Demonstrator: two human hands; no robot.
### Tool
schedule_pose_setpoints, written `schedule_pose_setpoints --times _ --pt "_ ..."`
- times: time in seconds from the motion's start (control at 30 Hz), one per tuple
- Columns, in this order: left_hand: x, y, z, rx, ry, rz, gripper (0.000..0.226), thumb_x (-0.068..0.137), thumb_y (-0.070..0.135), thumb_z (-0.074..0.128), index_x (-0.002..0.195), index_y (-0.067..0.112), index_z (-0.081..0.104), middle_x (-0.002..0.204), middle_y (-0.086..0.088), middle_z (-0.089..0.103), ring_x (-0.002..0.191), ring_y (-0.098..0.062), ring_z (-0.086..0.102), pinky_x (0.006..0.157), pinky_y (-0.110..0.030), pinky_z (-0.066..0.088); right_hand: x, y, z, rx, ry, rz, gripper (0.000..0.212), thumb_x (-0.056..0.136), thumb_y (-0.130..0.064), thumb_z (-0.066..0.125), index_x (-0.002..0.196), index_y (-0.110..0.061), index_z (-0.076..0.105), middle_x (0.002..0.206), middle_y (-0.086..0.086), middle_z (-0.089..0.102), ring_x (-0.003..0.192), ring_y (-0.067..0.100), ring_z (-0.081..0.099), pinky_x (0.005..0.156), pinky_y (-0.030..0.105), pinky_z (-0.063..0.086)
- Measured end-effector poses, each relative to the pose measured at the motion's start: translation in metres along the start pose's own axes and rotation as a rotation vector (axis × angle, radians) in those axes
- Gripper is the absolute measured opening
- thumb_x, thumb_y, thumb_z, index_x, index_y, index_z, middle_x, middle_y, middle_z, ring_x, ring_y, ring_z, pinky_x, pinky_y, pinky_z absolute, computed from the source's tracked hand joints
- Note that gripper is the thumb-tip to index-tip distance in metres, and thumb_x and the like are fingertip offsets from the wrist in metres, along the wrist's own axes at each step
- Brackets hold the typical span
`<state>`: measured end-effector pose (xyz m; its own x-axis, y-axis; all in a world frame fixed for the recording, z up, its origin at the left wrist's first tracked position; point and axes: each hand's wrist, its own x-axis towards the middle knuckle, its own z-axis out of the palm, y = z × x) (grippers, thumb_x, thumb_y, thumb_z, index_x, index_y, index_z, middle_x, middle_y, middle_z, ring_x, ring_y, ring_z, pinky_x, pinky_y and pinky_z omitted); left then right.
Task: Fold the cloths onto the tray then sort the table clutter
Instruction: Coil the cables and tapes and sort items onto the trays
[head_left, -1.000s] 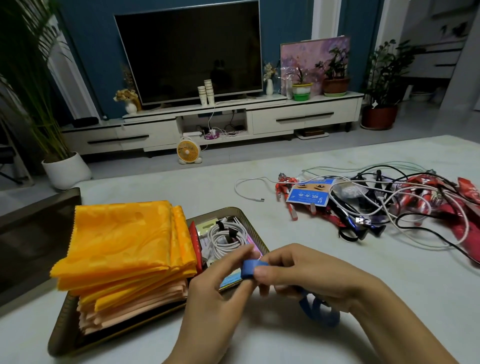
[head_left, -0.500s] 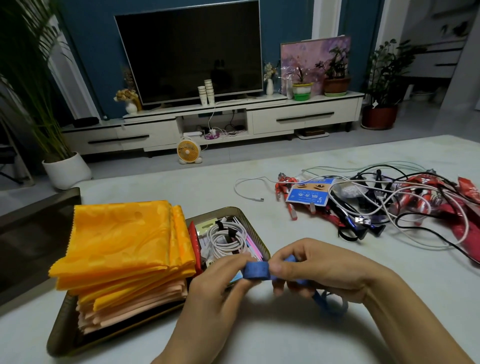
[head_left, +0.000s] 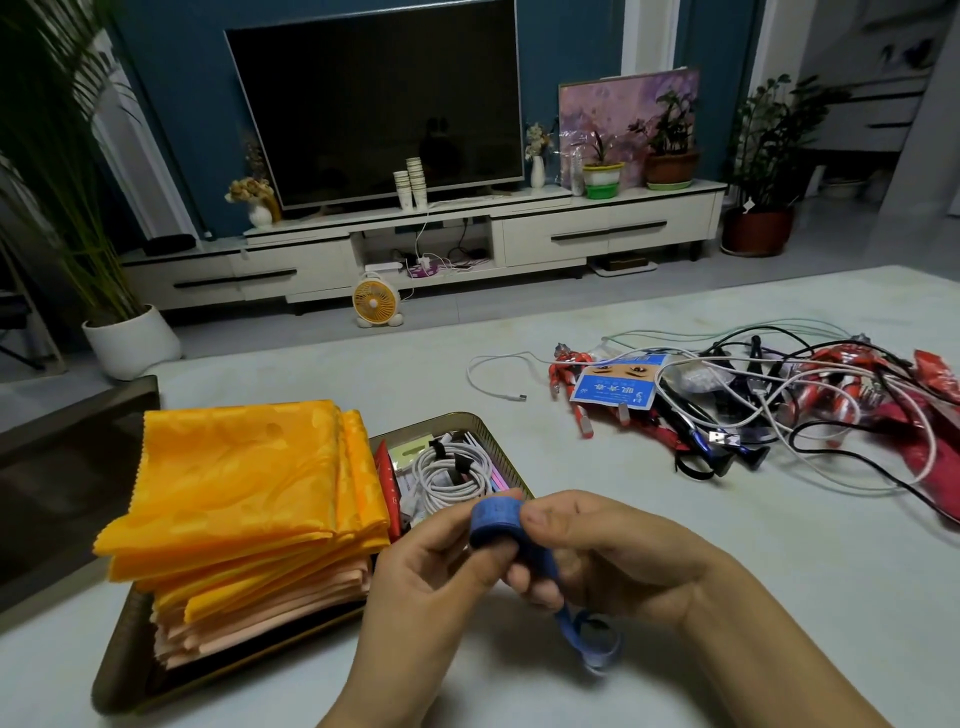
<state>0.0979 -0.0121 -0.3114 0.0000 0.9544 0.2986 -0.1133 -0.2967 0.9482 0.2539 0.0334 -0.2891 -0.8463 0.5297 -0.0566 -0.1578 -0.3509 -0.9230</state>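
A blue strap (head_left: 496, 519) is rolled up between both hands above the table's near edge. My left hand (head_left: 415, 587) pinches the roll from the left and my right hand (head_left: 618, 561) pinches it from the right. The strap's loose end (head_left: 589, 642) curls down onto the table. To the left, a dark tray (head_left: 117, 660) holds a stack of folded orange and peach cloths (head_left: 244, 493). A coiled white cable (head_left: 452, 475) and small packets lie in the tray's right end.
A tangle of black and white cables (head_left: 769, 415), red toy figures (head_left: 569, 379), a blue packet (head_left: 618, 387) and red wrappers (head_left: 930, 441) covers the table's right side. A dark chair back (head_left: 67, 457) stands at the left edge.
Both hands have kept winding the blue strap, so the roll between the fingers is thicker and the loose tail is shorter. The roll has shifted slightly right. Nothing else has moved.
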Motion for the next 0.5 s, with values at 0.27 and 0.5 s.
schedule_pose_setpoints --times 0.27,0.5 --pt "0.001 0.001 -0.01 0.567 -0.016 0.205 0.028 0.068 0.05 0.061 0.091 0.039 0.072 0.096 0.017 0.068 0.092 -0.003 0.062 0.079 -0.013 0.045 -0.016 -0.019 0.0 -0.48 0.305 0.12 0.028 0.079 -0.044 0.062 0.064 -0.02 0.067 0.064 -0.001 0.063 0.044 0.005 0.039 0.044 0.015 0.029" --pt "0.004 -0.013 -0.02 1.014 -0.085 0.45 0.025 0.081 0.034 0.048 0.105 0.033 0.053 0.097 0.016 0.06 0.089 0.002 0.052 0.078 -0.007 0.038 -0.007 -0.016 0.012 -0.614 0.448 0.189 0.032 0.082 -0.049 0.059 0.074 -0.019 0.069 0.071 0.0 0.067 0.043 0.006 0.041 0.044 0.015 0.033"
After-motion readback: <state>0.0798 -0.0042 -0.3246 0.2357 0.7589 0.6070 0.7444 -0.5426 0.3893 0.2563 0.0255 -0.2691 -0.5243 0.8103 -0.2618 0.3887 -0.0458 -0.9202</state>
